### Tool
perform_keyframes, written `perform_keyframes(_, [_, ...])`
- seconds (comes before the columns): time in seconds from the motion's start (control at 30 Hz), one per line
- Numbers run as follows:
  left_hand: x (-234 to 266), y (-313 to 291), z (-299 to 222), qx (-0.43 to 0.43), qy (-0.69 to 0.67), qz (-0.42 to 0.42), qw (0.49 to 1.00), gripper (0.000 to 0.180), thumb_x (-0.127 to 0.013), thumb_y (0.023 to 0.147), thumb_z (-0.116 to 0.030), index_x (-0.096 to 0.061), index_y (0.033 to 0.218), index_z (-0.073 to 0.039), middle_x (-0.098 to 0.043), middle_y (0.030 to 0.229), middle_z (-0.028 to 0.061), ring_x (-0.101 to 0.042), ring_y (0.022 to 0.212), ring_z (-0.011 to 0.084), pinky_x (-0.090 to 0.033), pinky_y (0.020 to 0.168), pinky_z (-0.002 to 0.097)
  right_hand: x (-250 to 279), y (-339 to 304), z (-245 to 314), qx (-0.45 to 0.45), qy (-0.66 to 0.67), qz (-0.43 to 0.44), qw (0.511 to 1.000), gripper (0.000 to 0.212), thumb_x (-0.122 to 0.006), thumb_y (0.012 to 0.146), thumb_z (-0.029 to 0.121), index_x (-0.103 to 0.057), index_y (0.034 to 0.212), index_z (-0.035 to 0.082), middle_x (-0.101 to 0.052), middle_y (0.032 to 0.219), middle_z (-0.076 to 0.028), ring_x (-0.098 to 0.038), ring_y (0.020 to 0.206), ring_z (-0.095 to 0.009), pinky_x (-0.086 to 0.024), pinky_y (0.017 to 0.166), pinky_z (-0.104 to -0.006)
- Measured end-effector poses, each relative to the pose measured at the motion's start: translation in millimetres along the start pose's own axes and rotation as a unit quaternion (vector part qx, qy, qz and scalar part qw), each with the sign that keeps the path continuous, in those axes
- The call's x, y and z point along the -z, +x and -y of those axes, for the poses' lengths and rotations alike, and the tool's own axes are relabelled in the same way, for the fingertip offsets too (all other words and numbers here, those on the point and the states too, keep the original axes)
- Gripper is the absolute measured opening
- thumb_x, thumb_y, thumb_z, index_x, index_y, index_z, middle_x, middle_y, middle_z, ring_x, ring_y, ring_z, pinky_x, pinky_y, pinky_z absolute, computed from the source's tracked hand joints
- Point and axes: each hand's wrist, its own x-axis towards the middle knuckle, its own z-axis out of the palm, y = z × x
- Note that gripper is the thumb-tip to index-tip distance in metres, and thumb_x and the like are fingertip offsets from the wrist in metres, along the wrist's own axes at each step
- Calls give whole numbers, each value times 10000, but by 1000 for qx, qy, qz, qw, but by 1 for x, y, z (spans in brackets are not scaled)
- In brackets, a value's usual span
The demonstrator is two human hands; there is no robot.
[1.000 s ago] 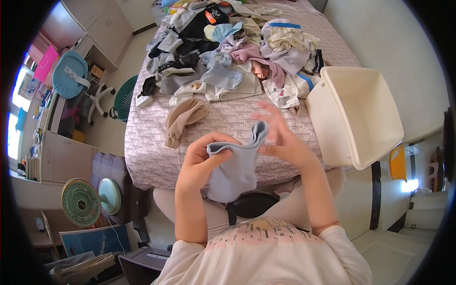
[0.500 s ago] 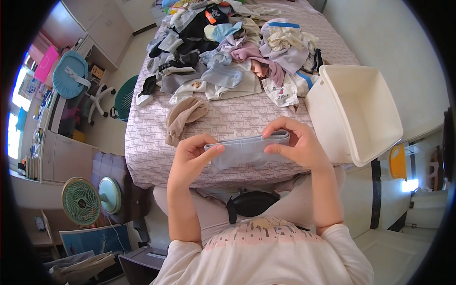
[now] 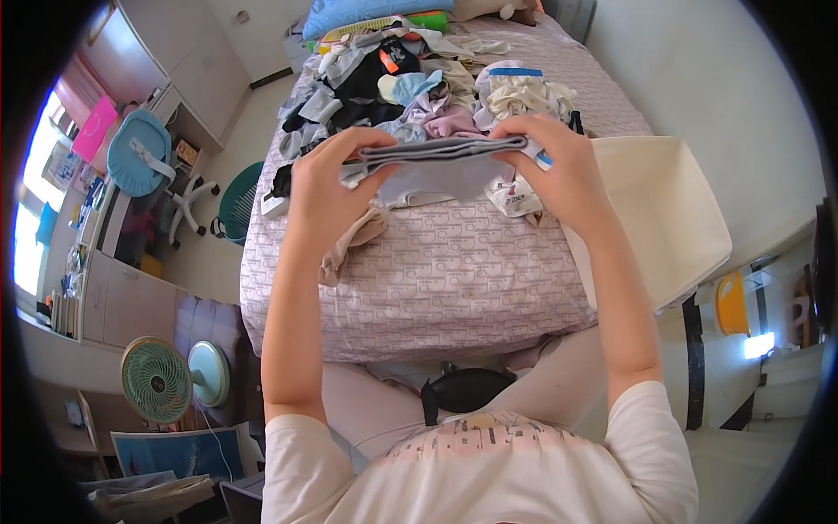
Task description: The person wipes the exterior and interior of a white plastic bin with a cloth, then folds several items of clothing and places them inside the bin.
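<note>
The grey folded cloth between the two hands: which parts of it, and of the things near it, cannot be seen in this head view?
- Grey folded cloth: both ends, covered by the left hand and right hand.
- Laundry pile: near part, behind the cloth and hands.
- Cream bin: its inside, facing away.

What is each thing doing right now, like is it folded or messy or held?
left hand: gripping the left end of the grey cloth
right hand: gripping its right end
grey cloth: folded flat, held up above the bed
pile of clothes: loose and jumbled on the bed
tan stocking: lying crumpled on the bedspread
cream bin: open, beside the bed
green fan: standing on the floor
</note>
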Motion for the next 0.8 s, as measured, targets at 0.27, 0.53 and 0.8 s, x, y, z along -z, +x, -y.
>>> perform_keyframes(0.27, [-61, -149, 25, -18, 72, 63, 995, 301, -767, 720, 25, -729, 999, -80, -726, 1081, 55, -666, 1112, 225, -516, 1022, 434, -57, -121, -49, 75, -110, 30, 991, 329, -769, 718, 15, -733, 1020, 140, -691, 1034, -31, -622, 1061, -241, -516, 902, -396])
perform_keyframes(0.53, [-107, -233, 20, 66, 38, 55, 996, 232, -793, 804, -62, -732, 1025, -100, -735, 997, 43, -679, 1030, 198, -446, 1010, 413, -100, -207, -74, -39, -56, 34, 997, 199, -807, 762, 110, -760, 952, 145, -726, 905, 15, -592, 1048, -221, -394, 998, -401])
perform_keyframes(0.8, [-144, -224, 3, 263, 77, -95, 957, 173, -813, 797, -65, -728, 943, -103, -703, 910, 21, -638, 875, 218, -431, 856, 355, -124, -194, -74, -79, -143, -31, 986, 149, -786, 822, 183, -752, 967, 174, -713, 919, 35, -550, 986, -199, -328, 993, -417])
